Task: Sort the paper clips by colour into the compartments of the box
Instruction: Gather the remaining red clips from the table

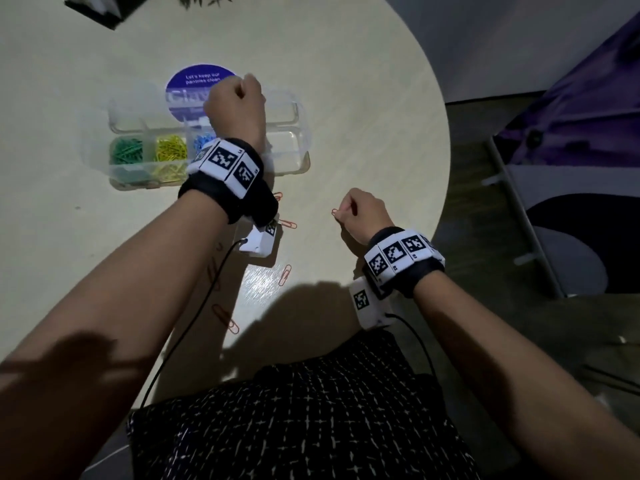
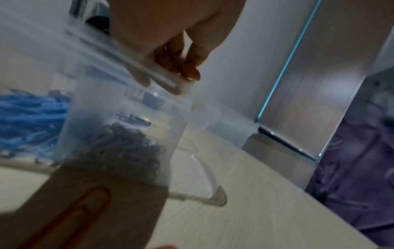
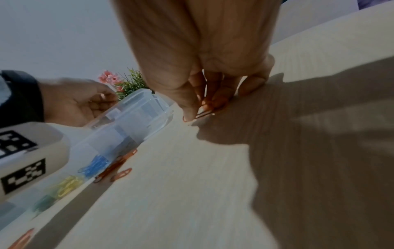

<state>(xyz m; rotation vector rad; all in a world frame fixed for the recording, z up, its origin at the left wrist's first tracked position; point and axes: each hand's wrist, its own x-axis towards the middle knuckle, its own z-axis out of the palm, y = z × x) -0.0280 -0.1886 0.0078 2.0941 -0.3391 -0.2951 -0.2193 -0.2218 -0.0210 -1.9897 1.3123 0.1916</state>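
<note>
A clear plastic box (image 1: 302, 167) lies on the round table with its lid open behind it. Its compartments hold green clips (image 1: 126, 151), yellow clips (image 1: 171, 150) and blue clips (image 1: 202, 140); a dark pile of clips (image 2: 119, 148) lies in the compartment beside the blue ones (image 2: 27, 118). My left hand (image 1: 239, 98) hovers over the box's far side near the lid, fingers curled, with nothing visible in them. My right hand (image 1: 360, 213) is down at the table to the right and pinches an orange clip (image 1: 334, 212) between thumb and forefinger (image 3: 205, 113).
Loose orange clips lie in front of the box (image 1: 287, 224), nearer me (image 1: 284, 274) and by my left forearm (image 1: 227, 318). A round purple sticker (image 1: 201, 79) is under the lid. The table edge (image 1: 443, 168) curves close on the right. A small plant (image 3: 130, 82) stands behind the box.
</note>
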